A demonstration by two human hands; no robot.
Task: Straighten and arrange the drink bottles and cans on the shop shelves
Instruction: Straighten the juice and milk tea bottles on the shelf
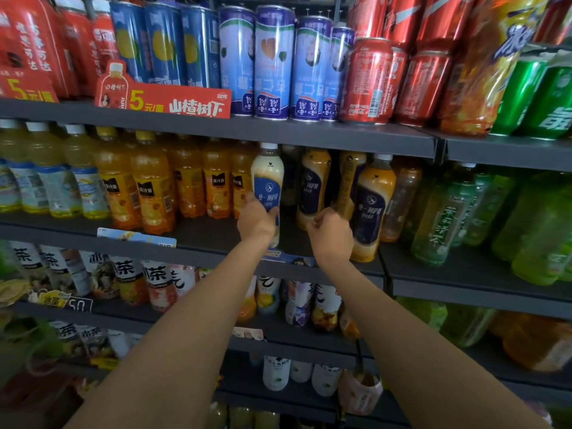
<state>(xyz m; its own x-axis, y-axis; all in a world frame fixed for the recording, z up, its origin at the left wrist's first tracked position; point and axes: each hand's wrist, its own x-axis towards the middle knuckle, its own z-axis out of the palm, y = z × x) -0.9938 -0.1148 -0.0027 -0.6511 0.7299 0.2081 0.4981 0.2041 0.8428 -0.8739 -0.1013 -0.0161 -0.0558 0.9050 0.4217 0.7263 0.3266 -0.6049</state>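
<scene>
Shelving unit, dark metal, several tiers; second shelf (216, 239) is where both arms reach in. Top shelf (278, 128): red bottles at the left end, then blue cans (164, 44), pale blue-purple cans (274, 63), red cola cans (366, 82), green cans (520, 97) at the right end; red price strip (179, 102) clipped on its front edge. Second shelf: pale yellow bottles at the left end, orange juice bottles (151, 187) next, milk tea bottles mid-shelf, green tea bottles (439, 218) on the adjoining section to the right. Lower shelves: more tea bottles, blurred. Left hand (257, 221) grips the white milk tea bottle (267, 178) around its lower body, fingers curled round it; bottle upright near the shelf's front edge, just right of the orange juice row. Right hand (331, 233) is curled at the base of a tan milk tea bottle (348, 181), which tilts left behind a front tan bottle (373, 205); fingers appear to pinch it, contact partly hidden.
</scene>
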